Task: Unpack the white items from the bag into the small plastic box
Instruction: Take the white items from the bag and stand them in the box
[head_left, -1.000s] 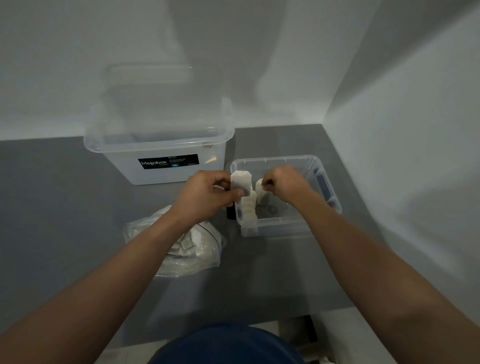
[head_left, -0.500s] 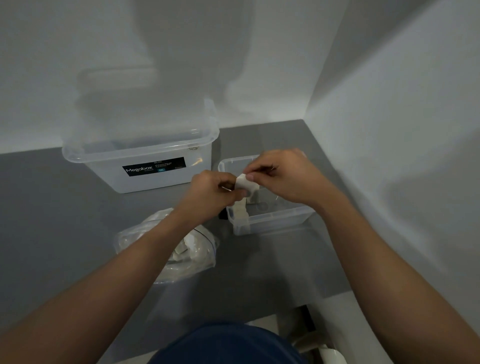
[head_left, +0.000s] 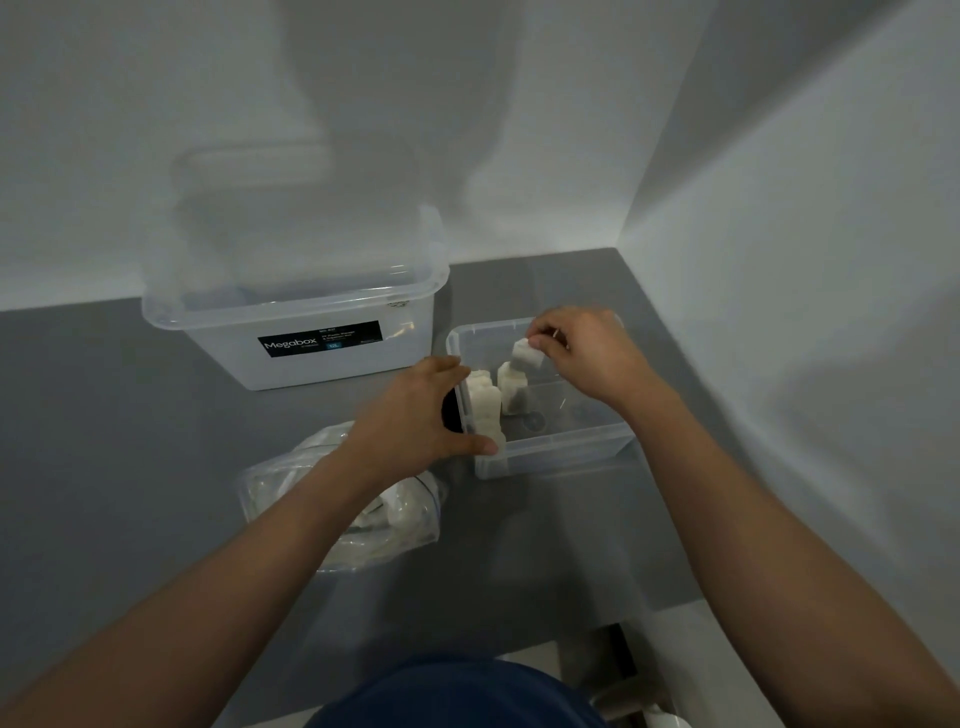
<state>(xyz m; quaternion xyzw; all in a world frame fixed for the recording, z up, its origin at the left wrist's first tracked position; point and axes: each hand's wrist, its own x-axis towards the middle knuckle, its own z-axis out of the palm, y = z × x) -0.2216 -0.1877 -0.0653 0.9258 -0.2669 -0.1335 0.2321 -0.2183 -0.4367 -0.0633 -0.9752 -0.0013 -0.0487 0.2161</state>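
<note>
Placing step: the right hand pinches a white block above the small plastic box, whose left wall the left hand grips. Next, lower and release.

We see large clear tub at back left of grey bench, upright, lid off, close to white back wall. Black Megabox label on its front. We note side wall meeting back wall in corner at right. Dark blue garment at bottom edge.
</note>
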